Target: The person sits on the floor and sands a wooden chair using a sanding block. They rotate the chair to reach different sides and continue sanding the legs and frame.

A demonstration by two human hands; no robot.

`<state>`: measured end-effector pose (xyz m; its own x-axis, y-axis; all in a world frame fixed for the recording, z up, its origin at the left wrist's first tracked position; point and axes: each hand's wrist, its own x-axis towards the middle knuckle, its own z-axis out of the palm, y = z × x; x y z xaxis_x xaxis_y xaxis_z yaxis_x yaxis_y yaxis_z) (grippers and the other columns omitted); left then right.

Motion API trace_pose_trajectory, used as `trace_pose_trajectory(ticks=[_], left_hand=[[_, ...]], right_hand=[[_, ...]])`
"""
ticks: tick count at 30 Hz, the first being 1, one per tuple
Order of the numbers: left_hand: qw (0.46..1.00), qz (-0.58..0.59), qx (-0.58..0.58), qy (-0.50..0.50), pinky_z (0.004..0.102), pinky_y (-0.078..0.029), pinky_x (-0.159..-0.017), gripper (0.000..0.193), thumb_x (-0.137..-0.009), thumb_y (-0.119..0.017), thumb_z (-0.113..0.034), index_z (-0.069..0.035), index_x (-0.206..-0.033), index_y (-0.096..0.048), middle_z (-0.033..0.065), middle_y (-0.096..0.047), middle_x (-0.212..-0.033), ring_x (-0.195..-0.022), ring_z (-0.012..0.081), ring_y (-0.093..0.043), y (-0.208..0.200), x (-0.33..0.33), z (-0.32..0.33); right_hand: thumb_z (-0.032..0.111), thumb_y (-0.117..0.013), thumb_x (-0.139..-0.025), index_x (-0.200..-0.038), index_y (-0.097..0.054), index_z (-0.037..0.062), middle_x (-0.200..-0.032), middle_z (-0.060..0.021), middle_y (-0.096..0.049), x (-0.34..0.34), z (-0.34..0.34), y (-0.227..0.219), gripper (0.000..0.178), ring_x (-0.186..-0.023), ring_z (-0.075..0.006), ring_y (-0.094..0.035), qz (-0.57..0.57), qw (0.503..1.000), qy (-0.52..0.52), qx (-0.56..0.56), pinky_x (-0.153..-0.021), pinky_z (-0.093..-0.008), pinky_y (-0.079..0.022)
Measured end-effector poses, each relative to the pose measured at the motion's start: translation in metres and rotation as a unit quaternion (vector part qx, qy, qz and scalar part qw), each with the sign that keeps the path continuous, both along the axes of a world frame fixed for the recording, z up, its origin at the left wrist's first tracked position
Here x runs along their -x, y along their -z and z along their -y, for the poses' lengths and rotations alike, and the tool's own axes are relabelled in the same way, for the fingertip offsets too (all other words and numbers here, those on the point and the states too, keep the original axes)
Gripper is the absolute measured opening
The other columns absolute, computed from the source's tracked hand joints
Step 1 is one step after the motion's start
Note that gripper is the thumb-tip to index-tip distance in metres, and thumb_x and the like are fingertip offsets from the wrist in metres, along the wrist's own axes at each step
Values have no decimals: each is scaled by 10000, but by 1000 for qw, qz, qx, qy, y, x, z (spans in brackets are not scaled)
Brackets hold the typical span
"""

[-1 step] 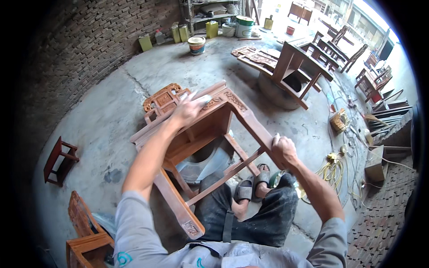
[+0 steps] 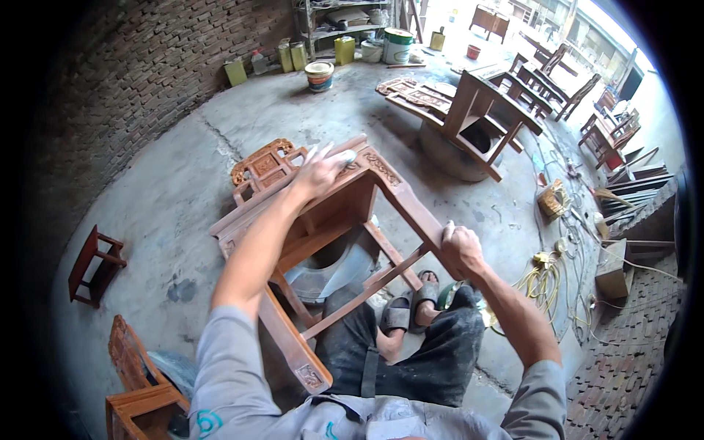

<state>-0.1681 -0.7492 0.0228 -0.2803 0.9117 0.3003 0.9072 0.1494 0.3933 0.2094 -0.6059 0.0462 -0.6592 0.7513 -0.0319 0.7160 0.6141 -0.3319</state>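
Note:
A carved wooden chair frame (image 2: 414, 202) lies tipped over in front of my lap, its legs toward me. My left hand (image 2: 319, 176) presses on its carved rail, the fingers closed over a small pale-green piece (image 2: 347, 157) that is mostly covered; its kind cannot be made out. Around the right-hand chair leg my right hand (image 2: 462, 248) is closed, knuckles up. Under the frame a round grey support (image 2: 312, 282) partly shows. Beyond the left hand, a carved chair back (image 2: 268, 167) in orange-brown wood sticks out.
A small dark stool (image 2: 97, 265) and another carved chair (image 2: 147, 403) stand at left. Ahead, an overturned chair (image 2: 477, 110) rests on a round base. Yellow cables (image 2: 544, 282) lie on the floor at right. Buckets (image 2: 320, 76) and tins line the brick wall.
My left hand has slid slightly rightward along the carved rail. My right hand keeps its hold on the leg. The whole view has shifted a little.

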Motion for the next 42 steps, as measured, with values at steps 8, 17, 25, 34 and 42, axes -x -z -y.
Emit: trace_pose_trajectory(ticks=[8,17,25,34,42], left_hand=[[997,-17,-48,51,594,-213,-1213,394,-1039,-480,-192,-192,-1415,-596,159,-524,-1492,-1419,371,-442,-7,-13,-16],[992,-105,10,-64,544,-206,-1239,437,-1022,-392,-218,-27,-1324,-643,198,-562,-1446,-1412,364,-454,-2,-69,-75],[985,-105,9,-137,570,-166,-1242,429,-1040,-413,-258,-65,-1349,-639,120,-624,-1396,-1458,390,-376,-15,-69,-65],[988,-72,-27,-137,574,-148,-1242,445,-1045,-348,-216,-72,-1356,-632,99,-602,-1427,-1462,405,-358,-9,-72,-70],[988,-108,-82,-72,578,-163,-1242,427,-1045,-395,-270,-98,-1333,-659,110,-600,-1429,-1458,406,-375,-1,-87,-52]], right_hand=[[277,-345,-1041,-772,-682,-46,-815,-302,-682,-12,-9,6,539,-776,-490,-675,9,999,-44,4,-760,-546,-555],[188,-386,-1013,-903,-637,-62,-812,-271,-689,-4,1,-10,371,-722,-470,-678,22,994,-105,-2,-661,-529,-560],[141,-462,-969,-937,-616,-68,-836,-247,-703,-5,-1,1,261,-700,-437,-690,26,984,-157,-82,-607,-503,-563],[295,-400,-1012,-896,-720,-17,-855,-300,-692,-1,-10,20,462,-809,-496,-678,-13,999,-43,-5,-788,-535,-559],[342,-372,-1015,-843,-726,-21,-866,-309,-685,-1,-10,16,535,-858,-518,-661,-20,999,-16,32,-877,-550,-524]])
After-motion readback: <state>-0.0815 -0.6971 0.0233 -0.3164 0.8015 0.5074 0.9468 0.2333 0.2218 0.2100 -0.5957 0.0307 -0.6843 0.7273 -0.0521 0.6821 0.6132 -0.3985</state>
